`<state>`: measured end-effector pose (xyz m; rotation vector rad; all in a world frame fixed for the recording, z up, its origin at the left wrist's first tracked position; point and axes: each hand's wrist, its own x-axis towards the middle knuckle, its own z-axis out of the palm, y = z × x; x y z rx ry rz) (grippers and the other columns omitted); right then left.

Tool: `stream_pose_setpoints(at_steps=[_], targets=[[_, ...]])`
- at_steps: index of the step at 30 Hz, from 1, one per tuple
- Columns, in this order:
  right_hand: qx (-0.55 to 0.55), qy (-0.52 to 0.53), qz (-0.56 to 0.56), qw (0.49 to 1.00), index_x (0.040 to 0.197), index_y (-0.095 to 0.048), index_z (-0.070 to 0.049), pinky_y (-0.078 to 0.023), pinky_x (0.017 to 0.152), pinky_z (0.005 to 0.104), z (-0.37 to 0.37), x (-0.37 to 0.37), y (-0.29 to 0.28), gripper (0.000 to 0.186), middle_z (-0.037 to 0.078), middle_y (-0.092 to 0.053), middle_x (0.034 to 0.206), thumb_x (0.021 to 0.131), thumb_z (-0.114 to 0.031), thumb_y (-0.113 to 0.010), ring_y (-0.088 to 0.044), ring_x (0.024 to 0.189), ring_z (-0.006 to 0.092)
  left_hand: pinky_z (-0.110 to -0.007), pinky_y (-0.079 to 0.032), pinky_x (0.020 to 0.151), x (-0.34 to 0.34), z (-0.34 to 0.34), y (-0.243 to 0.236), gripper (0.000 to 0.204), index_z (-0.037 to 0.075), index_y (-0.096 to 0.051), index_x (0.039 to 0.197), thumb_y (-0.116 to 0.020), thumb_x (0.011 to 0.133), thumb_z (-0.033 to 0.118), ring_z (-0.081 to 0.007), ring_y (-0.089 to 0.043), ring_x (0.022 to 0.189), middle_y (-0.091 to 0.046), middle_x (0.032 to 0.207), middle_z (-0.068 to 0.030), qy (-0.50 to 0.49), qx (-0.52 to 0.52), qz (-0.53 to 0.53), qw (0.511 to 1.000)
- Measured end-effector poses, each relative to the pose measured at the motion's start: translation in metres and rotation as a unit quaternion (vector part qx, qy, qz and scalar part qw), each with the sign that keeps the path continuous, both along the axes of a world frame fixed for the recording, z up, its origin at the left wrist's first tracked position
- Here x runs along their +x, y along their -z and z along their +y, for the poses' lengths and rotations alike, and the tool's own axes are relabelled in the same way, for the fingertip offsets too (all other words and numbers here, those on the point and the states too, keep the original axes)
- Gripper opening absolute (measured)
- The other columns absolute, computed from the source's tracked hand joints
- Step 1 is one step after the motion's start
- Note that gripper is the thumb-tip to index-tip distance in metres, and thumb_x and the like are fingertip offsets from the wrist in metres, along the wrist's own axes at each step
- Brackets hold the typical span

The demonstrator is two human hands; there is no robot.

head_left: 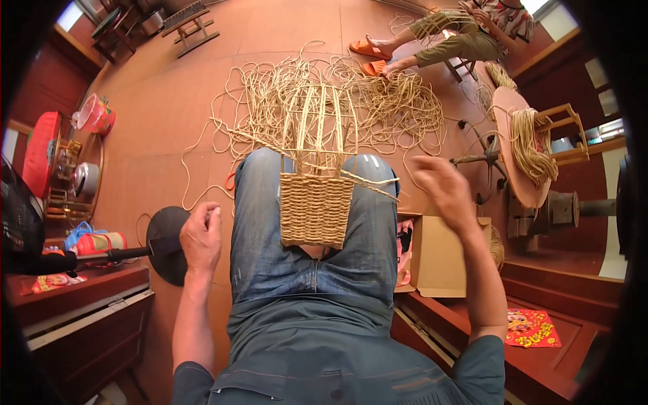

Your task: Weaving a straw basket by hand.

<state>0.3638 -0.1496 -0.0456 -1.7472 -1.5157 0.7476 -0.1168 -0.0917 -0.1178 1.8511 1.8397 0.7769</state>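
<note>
A half-woven basket (316, 209) of tan twisted cord rests between my denim-clad thighs. Its lower part is tightly woven, and bare upright strands on a frame rise toward the far side. Two loose cord ends (371, 185) stick out to its right. My left hand (201, 233) is beside my left thigh, apart from the basket, its fingers curled in with nothing seen in them. Raised to the right of my right knee, my right hand (442, 192) has its fingers apart and touches neither basket nor cord.
Tangled tan cord (263, 101) covers the floor beyond my knees. Another person (466, 34) in orange slippers sits far right, handling strands. An open cardboard box (442, 256) stands by my right thigh. Coiled cord (530, 148) lies on a round stool. A black round base (169, 246) is at left.
</note>
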Motion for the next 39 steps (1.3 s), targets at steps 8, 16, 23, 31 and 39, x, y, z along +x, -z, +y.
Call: stream_pose_setpoints(at_steps=[8,16,23,31,39], targets=[[0.117,-0.139,-0.155,0.971,0.116,-0.072,-0.004,-0.051,0.090,0.0429,0.023,-0.079,0.008,0.021,0.014,-0.074,0.102,0.106,-0.021,-0.066,-0.070,0.096,0.0348,-0.043,-0.056,0.071,0.032,-0.020,-0.001,0.014,0.004,-0.074,0.110,-0.068,0.102,0.014,-0.0312,-0.073,0.075,-0.073,0.082,-0.0158,0.041,-0.009,-0.006,0.999],[0.106,0.013,-0.139,0.985,0.109,-0.079,-0.008,-0.059,0.084,0.0402,0.003,-0.013,0.037,0.017,0.013,-0.081,0.107,0.105,-0.014,-0.063,-0.076,0.098,0.0305,-0.041,-0.056,0.072,0.028,-0.015,-0.001,0.012,0.003,-0.072,0.108,-0.067,0.103,0.013,-0.0297,-0.073,0.075,-0.073,0.081,-0.0150,0.033,-0.019,-0.019,0.999],[-0.009,0.214,-0.400,0.891,0.132,-0.073,-0.005,-0.058,0.092,0.0449,-0.043,0.113,0.074,0.033,0.017,-0.073,0.126,0.102,-0.019,-0.071,-0.072,0.111,0.0348,-0.033,-0.054,0.072,0.056,0.013,-0.012,0.014,0.002,-0.075,0.109,-0.068,0.104,0.012,-0.0150,-0.068,0.076,-0.072,0.082,-0.0070,0.043,-0.027,-0.102,0.994],[0.146,0.049,0.057,0.986,0.124,-0.075,-0.003,-0.057,0.077,0.0322,-0.007,-0.100,0.023,0.025,0.012,-0.077,0.112,0.100,-0.007,-0.076,-0.072,0.085,0.0211,-0.024,-0.050,0.072,0.101,0.079,-0.012,0.019,0.002,-0.072,0.121,-0.068,0.107,0.015,-0.0067,-0.061,0.080,-0.070,0.092,0.0009,0.166,-0.153,-0.382,0.896],[0.001,0.146,0.247,0.958,0.106,-0.079,-0.001,-0.055,0.067,0.0268,0.009,-0.119,0.034,0.012,0.003,-0.075,0.086,0.100,-0.011,-0.078,-0.068,0.073,0.0082,-0.030,-0.059,0.082,0.134,0.104,-0.015,0.026,0.002,-0.070,0.122,-0.076,0.103,0.018,-0.0153,-0.073,0.091,-0.076,0.108,-0.0066,0.253,-0.383,-0.484,0.745]])
